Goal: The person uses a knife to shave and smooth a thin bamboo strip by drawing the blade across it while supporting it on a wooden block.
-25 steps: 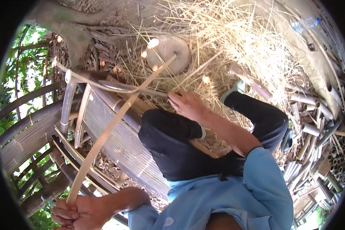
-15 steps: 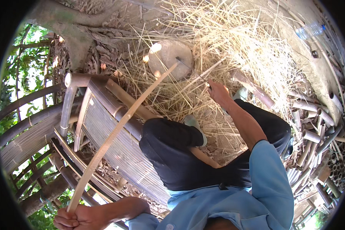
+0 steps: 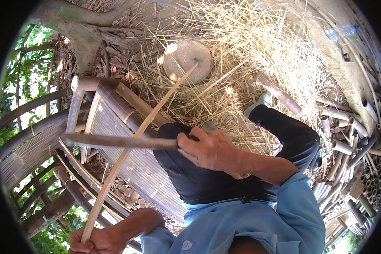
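Note:
My left hand (image 3: 100,240), low at the left, grips the near end of a long, pale bamboo strip (image 3: 114,172). The strip slants up and away, and its far tip lies over a round chopping block (image 3: 183,55) on the ground. Closed round a knife's handle, my right hand (image 3: 213,149) is above my thigh. The knife (image 3: 122,141) has a long, slightly blurred blade that points left and crosses over the strip about midway. Whether the blade touches the strip I cannot tell.
A slatted bamboo bench (image 3: 135,154) stands to my left. Straw-like shavings (image 3: 258,46) cover the ground ahead. A short bamboo length (image 3: 279,94) lies near my right foot. Cut bamboo tubes (image 3: 370,180) are stacked at the right, and a plastic bottle (image 3: 342,32) lies at the far right.
My right hand has come back from beyond my knees toward my lap, swinging the knife leftward across the strip. My left hand has shifted slightly right and down, still holding the strip.

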A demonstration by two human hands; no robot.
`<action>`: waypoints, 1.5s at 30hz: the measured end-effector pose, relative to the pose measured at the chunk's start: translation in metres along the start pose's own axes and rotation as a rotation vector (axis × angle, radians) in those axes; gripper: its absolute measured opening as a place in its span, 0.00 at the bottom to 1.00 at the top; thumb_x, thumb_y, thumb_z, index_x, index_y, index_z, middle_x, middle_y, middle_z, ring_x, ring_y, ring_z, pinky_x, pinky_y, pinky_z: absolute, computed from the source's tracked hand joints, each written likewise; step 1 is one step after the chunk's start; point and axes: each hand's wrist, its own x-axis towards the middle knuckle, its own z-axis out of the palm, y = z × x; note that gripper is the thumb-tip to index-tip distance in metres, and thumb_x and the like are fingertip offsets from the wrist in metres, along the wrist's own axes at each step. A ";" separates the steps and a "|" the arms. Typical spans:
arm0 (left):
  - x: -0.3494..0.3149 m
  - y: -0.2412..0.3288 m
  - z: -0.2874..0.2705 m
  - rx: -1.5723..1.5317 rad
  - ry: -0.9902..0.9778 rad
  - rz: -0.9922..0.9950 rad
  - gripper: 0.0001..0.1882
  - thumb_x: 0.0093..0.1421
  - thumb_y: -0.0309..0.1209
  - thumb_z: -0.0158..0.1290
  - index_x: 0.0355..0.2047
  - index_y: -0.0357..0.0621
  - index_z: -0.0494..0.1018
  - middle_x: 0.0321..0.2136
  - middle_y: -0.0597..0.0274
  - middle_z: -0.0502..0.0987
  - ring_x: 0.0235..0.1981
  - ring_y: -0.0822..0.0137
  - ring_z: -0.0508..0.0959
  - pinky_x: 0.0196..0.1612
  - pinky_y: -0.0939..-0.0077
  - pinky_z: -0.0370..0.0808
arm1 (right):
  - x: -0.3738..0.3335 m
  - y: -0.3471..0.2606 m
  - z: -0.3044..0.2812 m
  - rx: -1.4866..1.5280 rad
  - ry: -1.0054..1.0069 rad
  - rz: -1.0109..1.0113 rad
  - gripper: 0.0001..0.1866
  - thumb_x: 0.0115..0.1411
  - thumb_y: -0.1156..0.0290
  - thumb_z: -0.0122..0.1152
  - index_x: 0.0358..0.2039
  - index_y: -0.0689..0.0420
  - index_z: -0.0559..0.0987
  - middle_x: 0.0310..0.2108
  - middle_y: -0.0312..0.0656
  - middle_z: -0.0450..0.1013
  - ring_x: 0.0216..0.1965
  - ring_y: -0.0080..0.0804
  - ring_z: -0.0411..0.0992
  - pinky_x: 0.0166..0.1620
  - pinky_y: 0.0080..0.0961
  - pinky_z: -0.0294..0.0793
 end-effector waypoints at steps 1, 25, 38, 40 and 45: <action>-0.001 0.000 0.000 0.041 0.033 0.017 0.24 0.77 0.49 0.31 0.27 0.51 0.60 0.18 0.77 0.53 0.13 0.81 0.52 0.15 0.85 0.52 | -0.003 0.009 0.006 -0.018 -0.040 0.075 0.11 0.63 0.63 0.65 0.39 0.53 0.75 0.24 0.42 0.70 0.18 0.37 0.72 0.20 0.37 0.72; -0.012 0.033 0.007 -0.088 0.011 -0.151 0.22 0.71 0.50 0.48 0.33 0.43 0.66 0.18 0.72 0.62 0.11 0.77 0.56 0.18 0.79 0.54 | -0.019 0.012 -0.016 0.085 -0.107 0.481 0.13 0.66 0.66 0.61 0.36 0.59 0.67 0.23 0.54 0.73 0.24 0.53 0.75 0.27 0.46 0.72; -0.049 0.047 0.031 -0.120 -0.037 -0.161 0.24 0.71 0.54 0.46 0.36 0.43 0.66 0.19 0.71 0.61 0.13 0.77 0.54 0.19 0.81 0.54 | -0.034 -0.067 -0.031 -0.014 0.078 0.101 0.14 0.58 0.70 0.64 0.44 0.57 0.77 0.21 0.40 0.65 0.19 0.31 0.72 0.18 0.30 0.75; -0.047 0.049 0.028 -0.029 0.039 -0.149 0.23 0.71 0.53 0.47 0.35 0.44 0.65 0.19 0.72 0.61 0.13 0.77 0.55 0.19 0.81 0.54 | -0.034 -0.087 -0.038 0.027 0.052 0.116 0.14 0.57 0.71 0.64 0.44 0.57 0.78 0.22 0.41 0.66 0.19 0.32 0.73 0.18 0.31 0.75; -0.046 0.045 0.025 -0.056 0.016 -0.136 0.21 0.70 0.51 0.50 0.34 0.46 0.66 0.19 0.72 0.61 0.13 0.78 0.55 0.19 0.81 0.53 | -0.041 -0.036 -0.013 -0.028 0.076 0.029 0.09 0.59 0.68 0.67 0.37 0.57 0.77 0.25 0.41 0.73 0.23 0.36 0.75 0.20 0.33 0.73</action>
